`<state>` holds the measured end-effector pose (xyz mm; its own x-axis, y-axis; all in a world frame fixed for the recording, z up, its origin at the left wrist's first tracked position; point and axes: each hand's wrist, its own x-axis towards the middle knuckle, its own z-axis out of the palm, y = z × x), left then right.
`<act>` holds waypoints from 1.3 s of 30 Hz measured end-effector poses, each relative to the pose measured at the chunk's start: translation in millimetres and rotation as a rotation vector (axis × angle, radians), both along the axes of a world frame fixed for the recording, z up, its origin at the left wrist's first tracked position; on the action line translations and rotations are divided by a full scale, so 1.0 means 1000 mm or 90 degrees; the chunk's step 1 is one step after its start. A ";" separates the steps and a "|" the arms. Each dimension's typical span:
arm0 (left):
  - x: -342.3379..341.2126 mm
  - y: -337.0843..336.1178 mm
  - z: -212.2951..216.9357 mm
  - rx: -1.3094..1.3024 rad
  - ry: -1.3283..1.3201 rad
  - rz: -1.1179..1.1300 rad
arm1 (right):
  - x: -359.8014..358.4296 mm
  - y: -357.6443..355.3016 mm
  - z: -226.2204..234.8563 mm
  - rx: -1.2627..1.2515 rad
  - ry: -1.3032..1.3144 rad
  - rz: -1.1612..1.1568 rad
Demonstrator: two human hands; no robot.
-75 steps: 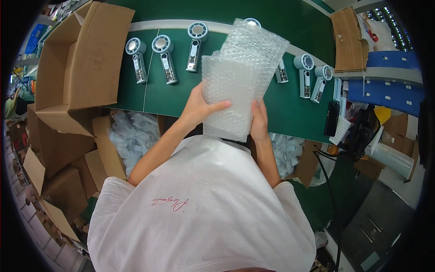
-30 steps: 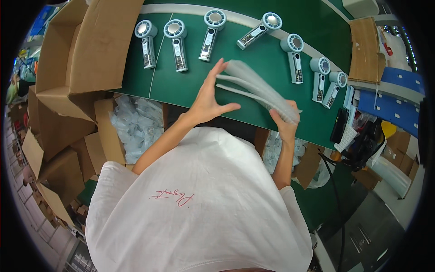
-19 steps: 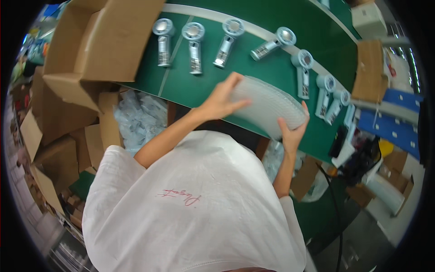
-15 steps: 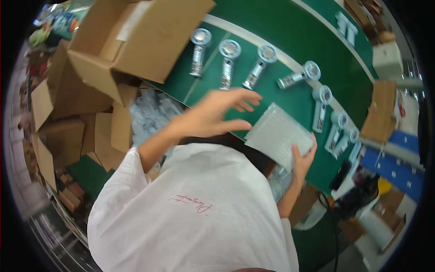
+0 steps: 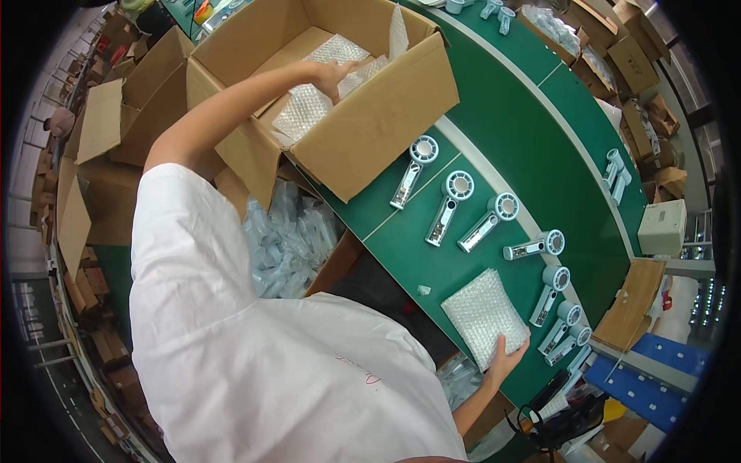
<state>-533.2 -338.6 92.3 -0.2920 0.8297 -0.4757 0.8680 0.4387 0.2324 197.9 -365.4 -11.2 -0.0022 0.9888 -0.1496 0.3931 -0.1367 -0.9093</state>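
My left hand (image 5: 330, 79) reaches into a large open cardboard box (image 5: 386, 127). Its fingers are bent against bubble wrap (image 5: 305, 112) inside, their tips partly hidden. On the green table, my right hand (image 5: 505, 359) grips the near right corner of a flat bubble-wrap bag (image 5: 482, 312), thumb on top and fingers at the edge. Beyond the bag, several light blue handheld fans lie in a curved row, among them one fan (image 5: 458, 187) with a round head and shiny handle. Another fan (image 5: 554, 279) lies just right of the bag.
Clear plastic pieces (image 5: 282, 247) fill a carton below the table edge. Open cardboard boxes (image 5: 100, 193) stand at the left. A small scrap (image 5: 424, 290) lies left of the bag. Farther right are a whitish box (image 5: 662, 228) and a blue perforated panel (image 5: 637, 378).
My left hand has moved from above the table, beside the bubble wrap, up and left into the cardboard box. My right hand keeps its hold. The whole view has shifted.
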 end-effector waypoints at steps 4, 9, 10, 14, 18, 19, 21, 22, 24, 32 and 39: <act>-0.032 0.001 -0.048 -0.058 0.174 0.009 | -0.007 -0.003 0.010 -0.023 0.002 -0.010; -0.073 0.011 -0.070 -0.068 -0.035 0.110 | -0.007 0.001 0.012 -0.038 0.019 -0.007; -0.065 0.018 -0.060 -0.090 0.001 0.104 | -0.007 0.000 0.010 -0.032 0.016 -0.009; -0.045 0.013 -0.038 -0.106 -0.006 0.121 | -0.003 0.001 0.007 -0.037 0.010 -0.015; -0.037 0.004 -0.029 -0.010 -0.235 0.185 | 0.001 0.002 0.005 -0.077 0.019 -0.053; -0.036 0.004 -0.026 -0.022 -0.258 0.191 | 0.002 0.002 0.003 -0.074 0.021 -0.049; -0.033 0.005 -0.022 -0.046 -0.304 0.203 | 0.005 0.002 0.000 -0.066 0.025 -0.042; -0.031 0.006 -0.021 -0.058 -0.327 0.209 | 0.006 0.003 -0.001 -0.062 0.028 -0.039; -0.022 0.006 -0.026 -0.047 -0.298 0.213 | 0.002 0.000 0.003 -0.068 0.028 -0.039; 0.024 0.021 -0.072 0.046 -0.072 0.210 | -0.003 -0.001 0.011 -0.075 0.022 -0.054; -0.020 -0.003 -0.075 0.081 0.297 0.147 | -0.009 -0.002 0.012 -0.072 0.021 -0.050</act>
<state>-552.9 -341.3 17.6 -0.6304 0.7612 -0.1523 0.7759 0.6243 -0.0910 189.1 -367.3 0.9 0.0681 0.9628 -0.2614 0.3478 -0.2685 -0.8983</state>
